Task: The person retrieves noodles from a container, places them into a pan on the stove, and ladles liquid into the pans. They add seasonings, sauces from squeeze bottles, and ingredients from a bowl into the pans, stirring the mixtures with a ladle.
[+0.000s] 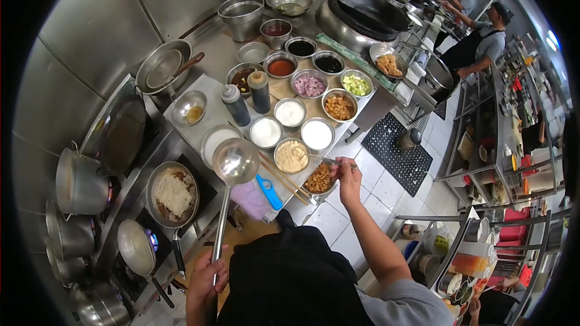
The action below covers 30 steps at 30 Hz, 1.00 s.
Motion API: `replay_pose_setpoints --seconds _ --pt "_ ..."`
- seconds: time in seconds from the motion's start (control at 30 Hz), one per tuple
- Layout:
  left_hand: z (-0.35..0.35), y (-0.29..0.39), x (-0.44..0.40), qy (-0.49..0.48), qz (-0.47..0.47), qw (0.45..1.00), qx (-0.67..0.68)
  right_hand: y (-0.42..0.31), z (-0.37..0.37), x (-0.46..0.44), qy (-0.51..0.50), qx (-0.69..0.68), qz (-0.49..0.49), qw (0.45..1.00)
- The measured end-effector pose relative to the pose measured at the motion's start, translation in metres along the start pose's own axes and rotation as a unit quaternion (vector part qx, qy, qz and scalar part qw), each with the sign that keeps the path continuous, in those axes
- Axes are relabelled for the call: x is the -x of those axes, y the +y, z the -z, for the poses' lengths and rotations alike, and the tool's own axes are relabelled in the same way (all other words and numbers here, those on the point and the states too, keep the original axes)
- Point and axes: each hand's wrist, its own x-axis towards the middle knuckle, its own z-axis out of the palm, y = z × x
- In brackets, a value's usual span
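Observation:
My left hand is closed round the long handle of a steel ladle. The ladle's bowl hangs over the near edge of the prep table. In my right hand is a thin metal utensil, seemingly a spoon, its tip reaching toward a bowl of pale yellow powder. Just below that hand, a bowl of brown chopped bits sits at the table's corner. Chopsticks and a blue lighter-like tool lie between the ladle and these bowls.
Left, a frying pan holding a pale, noodle-like mass sits on the stove beside several pots. Bowls of white powder, chopped onion and sauces crowd the table, with two squeeze bottles. A large wok stands behind. Co-workers stand at right.

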Motion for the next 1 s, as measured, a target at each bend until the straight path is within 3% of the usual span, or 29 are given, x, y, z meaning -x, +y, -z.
replay_pose_setpoints --seconds 0.2,0.27,0.33,0.4,0.6,0.67,0.77,1.0 --pt "-0.014 0.015 -0.002 -0.035 0.040 0.998 0.024 -0.019 -0.027 0.003 -0.043 -0.006 -0.002 0.999" --pt "-0.017 0.016 -0.007 -0.041 0.043 0.998 0.034 -0.028 -0.050 0.008 -0.137 0.010 0.015 0.990" --pt "-0.015 0.016 -0.010 -0.048 0.049 0.997 0.043 -0.021 -0.063 -0.001 -0.158 0.070 0.062 0.983" --pt "-0.014 0.015 -0.011 -0.052 0.043 0.997 0.036 -0.021 -0.078 -0.022 -0.144 0.245 0.208 0.936" --pt "-0.012 0.021 -0.007 -0.059 0.037 0.997 0.042 0.030 -0.099 -0.055 -0.114 0.186 0.125 0.968" --pt "-0.008 0.019 -0.008 -0.051 0.038 0.997 0.049 0.042 -0.097 -0.059 -0.079 0.043 0.043 0.995" --pt "-0.006 0.021 -0.010 -0.048 0.040 0.997 0.047 0.046 -0.090 -0.065 -0.054 -0.002 -0.009 0.999" --pt "-0.008 0.032 -0.017 -0.043 0.038 0.998 0.021 0.027 -0.084 -0.076 -0.055 -0.070 -0.048 0.995"
